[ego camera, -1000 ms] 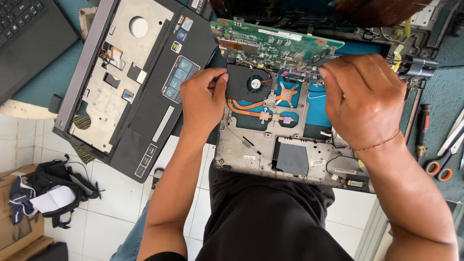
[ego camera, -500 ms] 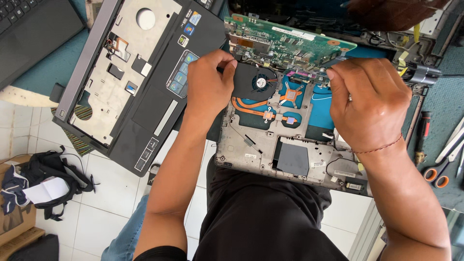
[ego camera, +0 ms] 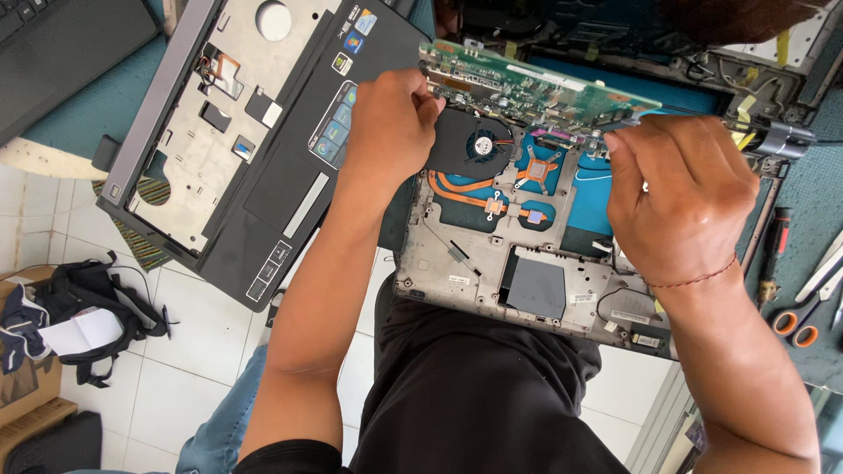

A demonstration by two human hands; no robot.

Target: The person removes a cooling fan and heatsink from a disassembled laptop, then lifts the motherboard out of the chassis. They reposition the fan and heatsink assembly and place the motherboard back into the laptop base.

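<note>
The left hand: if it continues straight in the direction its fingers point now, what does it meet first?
The left hand points up and right, so it would probably first meet the green motherboard whose left end it grips; depth is unclear.

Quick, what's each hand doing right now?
Left hand: closed on the green circuit board, left end.
Right hand: closed on the board's right end.
</note>
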